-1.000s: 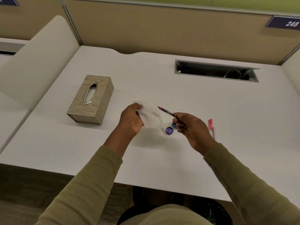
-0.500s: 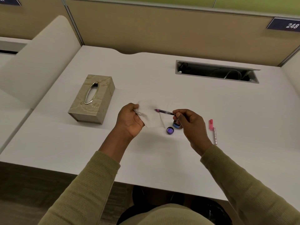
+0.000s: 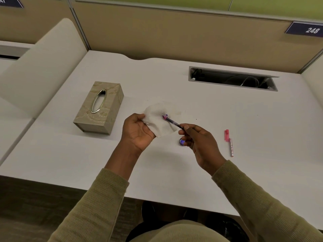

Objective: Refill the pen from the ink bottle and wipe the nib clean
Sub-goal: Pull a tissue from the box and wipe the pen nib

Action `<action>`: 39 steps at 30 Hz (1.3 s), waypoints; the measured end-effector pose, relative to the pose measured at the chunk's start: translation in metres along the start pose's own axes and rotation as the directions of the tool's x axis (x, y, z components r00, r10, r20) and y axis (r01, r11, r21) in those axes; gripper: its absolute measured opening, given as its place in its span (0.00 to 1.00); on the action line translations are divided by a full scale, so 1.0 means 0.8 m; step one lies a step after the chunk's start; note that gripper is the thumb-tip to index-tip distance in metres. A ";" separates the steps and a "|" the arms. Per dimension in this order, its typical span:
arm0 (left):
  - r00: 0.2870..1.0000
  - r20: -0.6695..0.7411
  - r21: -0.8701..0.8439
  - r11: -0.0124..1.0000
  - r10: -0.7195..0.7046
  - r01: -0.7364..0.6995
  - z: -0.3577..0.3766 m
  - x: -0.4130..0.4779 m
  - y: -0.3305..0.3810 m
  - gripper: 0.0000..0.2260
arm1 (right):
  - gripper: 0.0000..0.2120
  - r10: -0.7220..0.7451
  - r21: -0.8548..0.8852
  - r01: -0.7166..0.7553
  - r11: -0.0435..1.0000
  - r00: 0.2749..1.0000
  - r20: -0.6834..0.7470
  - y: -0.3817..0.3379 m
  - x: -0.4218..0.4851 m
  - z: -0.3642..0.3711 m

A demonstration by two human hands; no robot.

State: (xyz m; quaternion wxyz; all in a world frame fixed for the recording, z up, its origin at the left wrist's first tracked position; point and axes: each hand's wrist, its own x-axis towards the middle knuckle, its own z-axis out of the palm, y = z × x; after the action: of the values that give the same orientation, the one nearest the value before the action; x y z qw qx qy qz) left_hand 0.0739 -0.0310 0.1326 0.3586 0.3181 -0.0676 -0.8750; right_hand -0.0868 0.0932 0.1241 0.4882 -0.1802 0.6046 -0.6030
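Centre of the frame, and the nib is on the paper — the left hand [image 3: 138, 131] pinches a white tissue [image 3: 159, 121] by its left edge and holds it up off the desk [image 3: 227, 110], spread toward the right. The right hand [image 3: 199, 142], just right of centre, has its fingers closed around the rear of the pen [image 3: 172, 121], which slants up and left so its tip rests against the tissue's upper middle. A small purple mark sits right where the tip meets the paper.

So this reads as the wiping step; the filling looks done, judging by the ink coming off. Just below the pen, tucked against the right hand's knuckles, there's a small round thing with a purple glow [image 3: 181, 142] — ink bottle or its cap, too hidden to tell which.

Over to the right lies the pink pen cap [image 3: 226, 135] with a slim patterned barrel piece [image 3: 231, 147] just below it. The tissue box [image 3: 99, 107] stands at left of centre, well clear of the hands.

Next move, as I judge it: fold the tissue around the nib and draw the pen back through it lightly, turning it to catch every side. Then the parts on the right want fitting back on.
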 end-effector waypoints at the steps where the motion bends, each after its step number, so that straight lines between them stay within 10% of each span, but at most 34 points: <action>1: 1.000 0.009 -0.021 1.000 0.004 -0.003 -0.001 -0.001 -0.001 0.21 | 0.09 0.012 0.018 -0.012 1.000 1.000 0.003 0.001 0.000 0.001; 23: 0.984 0.079 0.326 0.928 0.162 -0.179 0.010 -0.013 -0.030 0.08 | 0.09 -0.012 -0.095 0.015 0.995 0.999 0.032 -0.007 -0.009 0.020; 39: 0.963 -0.050 0.184 0.950 0.266 -0.253 0.019 -0.008 -0.028 0.07 | 0.05 -0.306 -0.408 0.280 0.869 0.952 0.001 -0.003 -0.021 0.027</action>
State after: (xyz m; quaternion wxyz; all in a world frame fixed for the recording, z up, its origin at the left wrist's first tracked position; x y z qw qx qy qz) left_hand 0.0547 -0.0120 0.1401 0.4433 0.3690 -0.1725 -0.7985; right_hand -0.0627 0.0947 0.1367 0.3239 -0.3470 0.6967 -0.5378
